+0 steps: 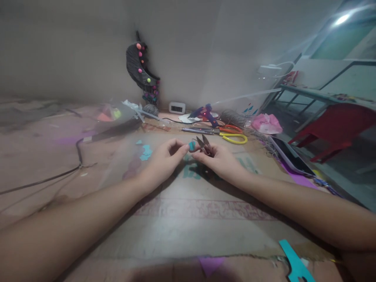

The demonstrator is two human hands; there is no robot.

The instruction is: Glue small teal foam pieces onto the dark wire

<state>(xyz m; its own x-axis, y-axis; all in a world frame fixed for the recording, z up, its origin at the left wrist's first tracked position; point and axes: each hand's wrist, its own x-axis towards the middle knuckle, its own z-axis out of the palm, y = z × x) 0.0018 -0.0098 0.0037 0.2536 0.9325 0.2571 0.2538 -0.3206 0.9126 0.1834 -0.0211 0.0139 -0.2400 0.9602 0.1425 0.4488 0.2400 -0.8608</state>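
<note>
Clock positions are taken from the hands. Nearest, on the worktop [88,270], a purple paper triangle [210,265] shows at 6 o'clock and a turquoise cut-out [295,258] lies between 4 and 5. A worn cardboard sheet [188,235], printed with a reddish border and green lettering, covers the middle. Above it, the left hand [169,157] is pinched on a small turquoise piece [192,146]; the right hand [222,159] is closed around small scissors [205,145], blades parted and just beside that piece. Turquoise scraps [145,152] lie at 9 o'clock, a dark-screened device [290,156] at 3, yellow-and-orange-handled scissors [237,139] at 1. Farther back: a blue glue gun [207,113] between 12 and 1, a white digital clock [177,108] at 11, a pink bag [266,123] at 2. Beyond, a dark crescent ornament [132,62] dotted with coloured balls stands against the plain wall [73,47] at 11. Across the room, a red chair [337,123] sits between 2 and 3, before a cluttered side table [311,94]; a bright light [342,18] shows between 1 and 2.
</note>
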